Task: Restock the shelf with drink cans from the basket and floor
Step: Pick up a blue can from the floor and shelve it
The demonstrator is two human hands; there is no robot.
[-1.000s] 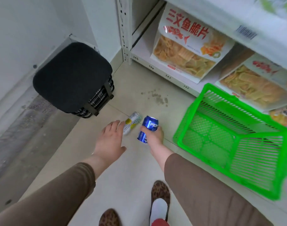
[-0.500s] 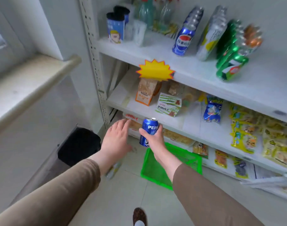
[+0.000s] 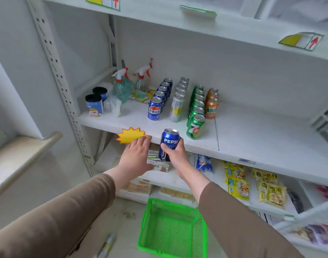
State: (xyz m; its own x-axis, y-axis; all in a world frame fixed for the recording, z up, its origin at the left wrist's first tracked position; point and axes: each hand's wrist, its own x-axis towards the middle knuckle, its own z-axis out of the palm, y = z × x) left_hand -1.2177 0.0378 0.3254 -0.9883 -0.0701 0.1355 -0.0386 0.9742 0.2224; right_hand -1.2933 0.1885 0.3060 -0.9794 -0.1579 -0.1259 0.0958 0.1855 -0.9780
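My right hand (image 3: pixel 175 155) grips a blue Pepsi can (image 3: pixel 168 143) upright, just in front of the white shelf's (image 3: pixel 252 142) front edge. On that shelf stand rows of cans running back: blue Pepsi cans (image 3: pixel 155 108), pale white-yellow cans (image 3: pixel 176 108), green cans (image 3: pixel 195 125) and orange cans (image 3: pixel 211 107). My left hand (image 3: pixel 136 155) is empty with fingers spread, next to the can, below the shelf edge. A pale slim can (image 3: pixel 106 245) lies on the floor at the bottom. The green basket (image 3: pixel 175 229) on the floor looks empty.
Spray bottles (image 3: pixel 123 84) and black-lidded tubs (image 3: pixel 94 105) fill the shelf's left end. A yellow star tag (image 3: pixel 130 135) hangs on the shelf edge. Snack packets (image 3: pixel 237 180) fill the lower shelves. A perforated upright post (image 3: pixel 66 101) and a window ledge (image 3: pixel 23 155) are on the left.
I have risen from the floor with the Pepsi can in my right hand, bringing it up to the drinks shelf. My left hand rose empty; the pale can stayed on the floor.
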